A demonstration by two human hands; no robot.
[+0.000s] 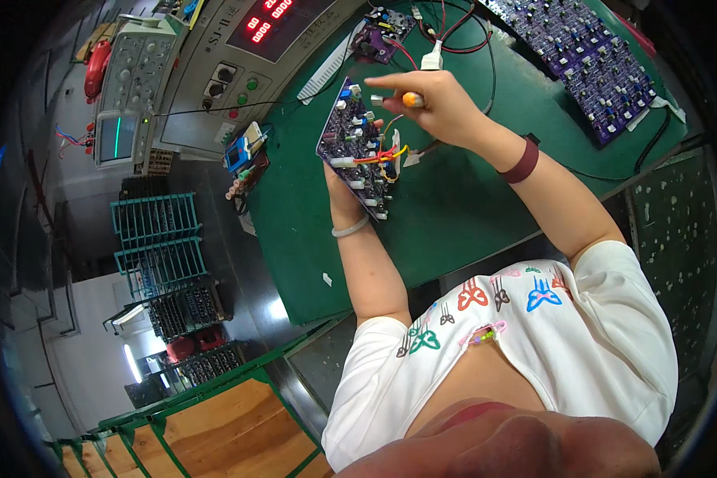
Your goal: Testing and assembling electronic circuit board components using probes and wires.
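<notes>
My left hand (339, 185) grips a purple circuit board (346, 131) from below and behind, holding it tilted above the green table. Most of those fingers are hidden by the board. White connectors and small parts crowd its face, and a bundle of red and yellow wires (378, 158) is plugged into it. Just right of the board's upper part, my right hand (442, 107) is closed around a slim tool with an orange end (412, 99). Its index finger points out toward the board's top edge. Whether the tool touches the board I cannot tell.
The green table (454, 199) carries a grey test console (239, 68) with red digits at the far left and an oscilloscope (127, 95) beyond it. Joined purple boards (589, 72) lie at the far right. Cables, a smaller board (378, 36) and a white connector (432, 57) sit at the back.
</notes>
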